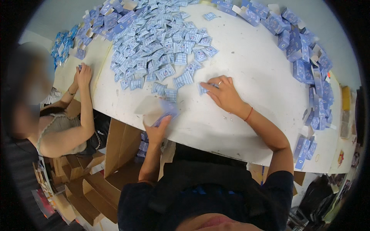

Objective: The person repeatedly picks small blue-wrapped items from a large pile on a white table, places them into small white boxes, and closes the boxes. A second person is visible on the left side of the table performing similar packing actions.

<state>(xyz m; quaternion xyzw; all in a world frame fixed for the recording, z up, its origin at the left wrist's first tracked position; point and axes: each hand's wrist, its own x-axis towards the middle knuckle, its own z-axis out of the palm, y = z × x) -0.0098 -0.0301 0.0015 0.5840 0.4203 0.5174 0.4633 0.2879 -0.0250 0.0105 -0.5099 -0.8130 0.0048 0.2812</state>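
My left hand (155, 131) is closed around a small lilac-blue carton (170, 108) near the table's front edge. The carton is smeared by motion, and a pale flap sticks out from its left side. To the right, my right hand (226, 95) pinches a small blue-and-white striped sachet (201, 89) low over the white table (246, 127). Its fingers cover part of the sachet. Just beyond both hands spreads a large heap of similar striped sachets (154, 50), with a few loose ones (171, 94) close to the carton.
Lilac-blue cartons (295, 48) line the table's right and far edges, some with open flaps. More cartons (111, 19) are piled at the far left beside bright blue packets (63, 46). A co-worker (61, 131) sits at left, hands together on the table. Cardboard boxes (121, 148) stand below the front edge.
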